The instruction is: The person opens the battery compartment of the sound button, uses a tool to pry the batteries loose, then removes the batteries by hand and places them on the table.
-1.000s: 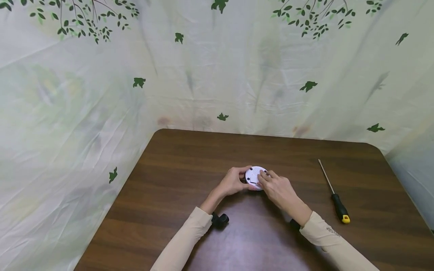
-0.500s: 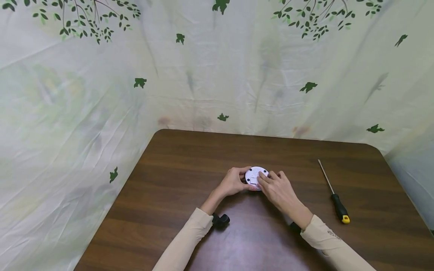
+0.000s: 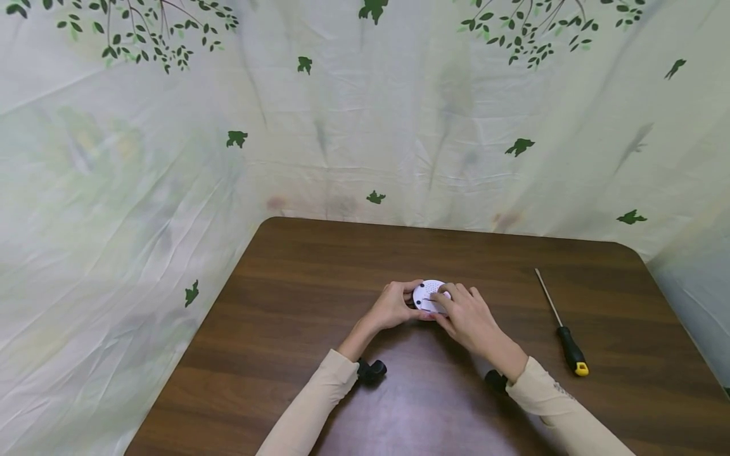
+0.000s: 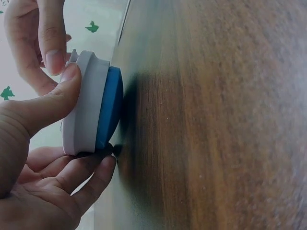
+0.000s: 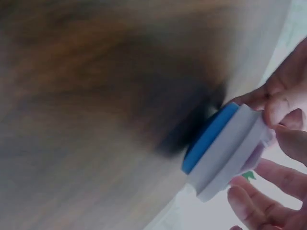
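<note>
gripping the round device (image 3: pixel 429 295), curled left hand (image 3: pixel 392 306), right hand (image 3: pixel 469 316) fingertips on top

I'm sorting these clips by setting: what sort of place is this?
Probably a makeshift indoor workspace rather than a proper workshop. A plain wooden table stands in a corner draped with leaf-printed cloth. A screwdriver lies on it, and both hands hold a small round white and blue device.

Head view bright, even; wrist views dim, right one blurred.
</note>
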{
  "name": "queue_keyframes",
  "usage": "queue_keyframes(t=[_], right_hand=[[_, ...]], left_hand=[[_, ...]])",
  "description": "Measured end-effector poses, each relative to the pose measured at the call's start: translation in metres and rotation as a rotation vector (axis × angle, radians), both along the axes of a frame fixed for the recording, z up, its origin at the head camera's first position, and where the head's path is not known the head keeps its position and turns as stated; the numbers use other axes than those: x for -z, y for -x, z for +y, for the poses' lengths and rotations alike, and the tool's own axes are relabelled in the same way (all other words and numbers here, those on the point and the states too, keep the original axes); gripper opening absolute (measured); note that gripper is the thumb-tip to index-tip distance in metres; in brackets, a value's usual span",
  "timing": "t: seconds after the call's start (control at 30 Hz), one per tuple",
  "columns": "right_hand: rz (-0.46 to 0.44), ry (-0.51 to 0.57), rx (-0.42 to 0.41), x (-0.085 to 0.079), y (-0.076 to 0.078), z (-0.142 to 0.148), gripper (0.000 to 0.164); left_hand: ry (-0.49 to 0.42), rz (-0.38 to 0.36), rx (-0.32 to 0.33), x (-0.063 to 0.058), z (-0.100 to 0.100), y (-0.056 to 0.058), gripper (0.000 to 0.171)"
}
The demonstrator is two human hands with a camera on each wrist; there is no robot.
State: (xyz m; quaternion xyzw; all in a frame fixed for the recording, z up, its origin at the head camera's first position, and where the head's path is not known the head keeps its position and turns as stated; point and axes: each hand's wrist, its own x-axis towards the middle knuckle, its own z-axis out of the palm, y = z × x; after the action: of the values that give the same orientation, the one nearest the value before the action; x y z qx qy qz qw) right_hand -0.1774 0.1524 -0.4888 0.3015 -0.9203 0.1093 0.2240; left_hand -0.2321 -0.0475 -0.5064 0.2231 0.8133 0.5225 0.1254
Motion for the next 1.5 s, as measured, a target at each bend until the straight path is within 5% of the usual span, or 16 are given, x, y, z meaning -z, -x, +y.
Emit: queue_keyframes(t=[0.37,0.6,0.97,1.5], right_hand=[[-0.142,-0.036,0.018,-0.011,0.002,-0.003,0.03],[-0.157,-0.037,0.006,-0.014,0.003,-0.005,0.029],[-0.402,-0.025,0.006,-0.025,0.009,-0.004,0.026],[-0.243,0.004,0.002,-0.033,0.01,0.009,0.029]], left_hand=[[0.015,0.028,-0.012,-0.001,0.002,0.0,0.075],[0.02,0.029,-0.007,-0.002,0.002,0.0,0.075],[0.008,0.026,-0.005,-0.003,0.002,-0.001,0.076],[0.013,-0.004,-0.008,-0.003,0.001,-0.001,0.076]])
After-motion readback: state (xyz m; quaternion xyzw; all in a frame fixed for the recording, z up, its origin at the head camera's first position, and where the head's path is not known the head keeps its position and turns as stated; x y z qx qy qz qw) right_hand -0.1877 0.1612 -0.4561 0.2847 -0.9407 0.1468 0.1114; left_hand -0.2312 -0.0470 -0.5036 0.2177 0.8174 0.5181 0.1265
